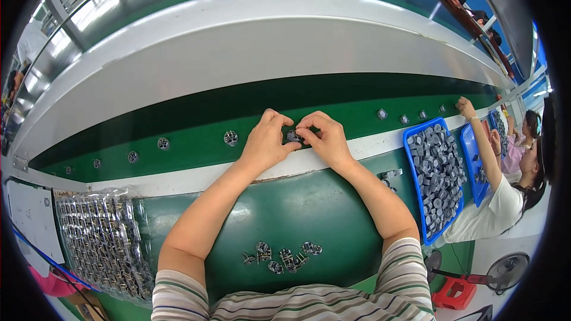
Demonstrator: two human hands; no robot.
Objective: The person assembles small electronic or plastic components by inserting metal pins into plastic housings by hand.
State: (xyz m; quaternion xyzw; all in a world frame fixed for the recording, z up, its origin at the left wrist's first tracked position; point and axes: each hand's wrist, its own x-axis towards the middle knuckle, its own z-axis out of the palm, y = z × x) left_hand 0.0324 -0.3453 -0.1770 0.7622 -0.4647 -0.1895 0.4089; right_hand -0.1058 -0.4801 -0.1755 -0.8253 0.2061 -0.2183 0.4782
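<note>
Over the green belt, a small round circuit part, dark with pale bits on top, sits between my two hands. My left hand curves around its left side, thumb below and index finger above. The thumb and index finger of my right hand pinch at its right edge. Its underside is hidden. Just left of my left hand, a similar round part lies on the belt. Several loose circuit parts lie on the green work surface between my forearms.
More parts are spaced along the green belt. Clear plastic trays of pinned parts lie at left. A blue bin full of grey round caps stands at right. Beyond it, a co-worker's arm reaches over the belt.
</note>
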